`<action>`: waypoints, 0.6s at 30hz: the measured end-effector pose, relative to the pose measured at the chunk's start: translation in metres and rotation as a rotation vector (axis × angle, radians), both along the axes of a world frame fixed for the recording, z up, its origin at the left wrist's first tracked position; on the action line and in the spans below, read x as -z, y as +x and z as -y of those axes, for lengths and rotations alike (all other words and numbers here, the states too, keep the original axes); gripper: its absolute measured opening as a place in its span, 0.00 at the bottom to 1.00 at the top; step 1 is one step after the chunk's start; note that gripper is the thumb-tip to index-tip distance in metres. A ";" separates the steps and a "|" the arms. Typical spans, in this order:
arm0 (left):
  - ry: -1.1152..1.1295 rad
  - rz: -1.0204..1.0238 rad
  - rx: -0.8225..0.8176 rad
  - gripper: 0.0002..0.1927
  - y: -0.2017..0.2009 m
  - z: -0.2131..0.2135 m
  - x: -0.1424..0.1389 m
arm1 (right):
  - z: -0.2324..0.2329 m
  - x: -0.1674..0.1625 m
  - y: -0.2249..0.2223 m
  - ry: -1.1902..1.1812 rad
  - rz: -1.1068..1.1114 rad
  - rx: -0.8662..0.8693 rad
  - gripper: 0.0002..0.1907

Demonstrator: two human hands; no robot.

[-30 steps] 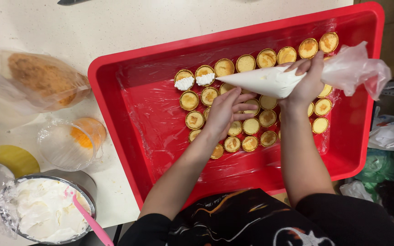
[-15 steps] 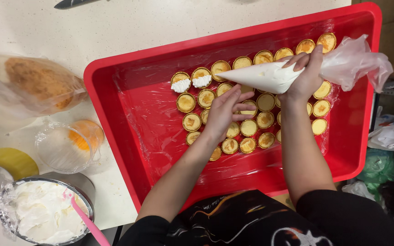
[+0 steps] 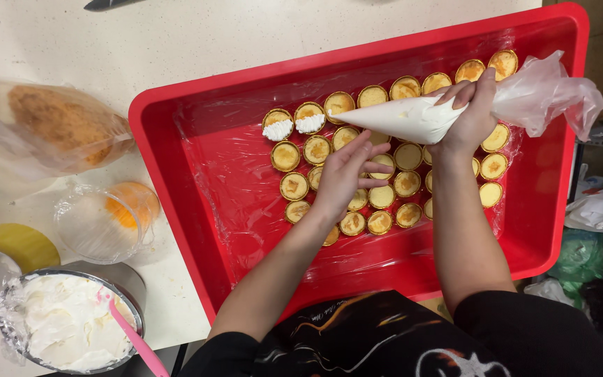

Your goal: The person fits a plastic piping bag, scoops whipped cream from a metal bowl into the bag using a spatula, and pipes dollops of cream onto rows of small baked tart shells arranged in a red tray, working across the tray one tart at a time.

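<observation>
My right hand [image 3: 467, 112] grips a piping bag [image 3: 413, 119] full of white cream, its tip pointing left over the tart shells. My left hand [image 3: 347, 171] rests with fingers spread on the shells, just under the bag's tip. Several small golden tart shells [image 3: 385, 195] sit in rows on plastic film inside a red tray [image 3: 197, 146]. Two shells at the far left of the back row [image 3: 293, 123] carry white cream; the others show bare filling.
A metal bowl of white cream [image 3: 64, 328] with a pink spatula [image 3: 134, 335] stands at the lower left. Beside it are a yellow tape roll [image 3: 8, 248], a wrapped cup of orange bits [image 3: 109, 216] and a bag of brown crumbs [image 3: 50, 129]. Bags [image 3: 594, 209] lie right of the tray.
The piping bag's tip has shifted right from the second cream-topped shell toward the third shell in the back row. My left hand stays on the shells.
</observation>
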State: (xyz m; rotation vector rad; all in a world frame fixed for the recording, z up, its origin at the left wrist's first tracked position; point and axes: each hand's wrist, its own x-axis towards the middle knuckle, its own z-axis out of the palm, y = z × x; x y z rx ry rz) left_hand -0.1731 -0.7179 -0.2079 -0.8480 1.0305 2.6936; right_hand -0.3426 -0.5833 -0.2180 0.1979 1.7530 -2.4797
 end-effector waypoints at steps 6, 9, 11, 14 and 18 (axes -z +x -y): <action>-0.016 -0.013 -0.014 0.30 -0.002 0.003 -0.002 | 0.006 0.004 -0.002 -0.023 -0.025 0.008 0.27; -0.024 -0.014 -0.015 0.30 -0.004 0.004 -0.002 | 0.008 0.003 -0.003 -0.064 0.011 0.006 0.27; -0.031 -0.014 -0.006 0.30 -0.002 0.004 -0.001 | 0.007 0.003 -0.003 -0.055 0.027 0.011 0.27; -0.014 -0.021 -0.007 0.30 0.001 0.002 0.000 | 0.004 0.001 -0.001 0.000 0.031 0.017 0.27; -0.001 -0.014 -0.001 0.30 0.003 -0.002 0.003 | -0.002 0.000 0.000 0.022 0.041 0.010 0.27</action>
